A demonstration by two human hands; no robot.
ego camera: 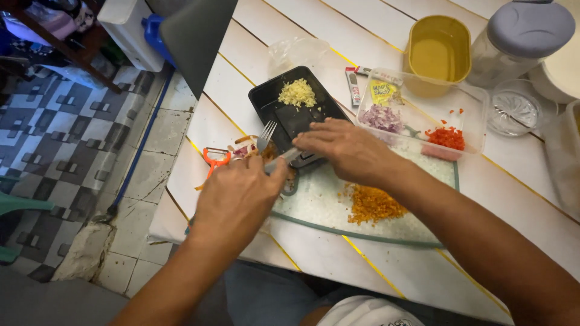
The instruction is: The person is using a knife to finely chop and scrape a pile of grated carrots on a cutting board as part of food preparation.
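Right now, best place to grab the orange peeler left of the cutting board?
Probably the orange peeler by its looped handle, coming from the left table edge. Its right side abuts vegetable scraps, and the left hand with the fork crowds that side; the left side is open.

A white plank table (374,265) with thin yellow seams fills the right and centre of the frame, running diagonally from the top edge down to the lower right. To the left lies a tiled floor (60,151) patterned in grey, black and white squares, with plainer pale tiles (151,181) nearest the table. In the upper left corner stands dark wooden furniture (66,45), and a green chair edge (18,208) shows at the far left.
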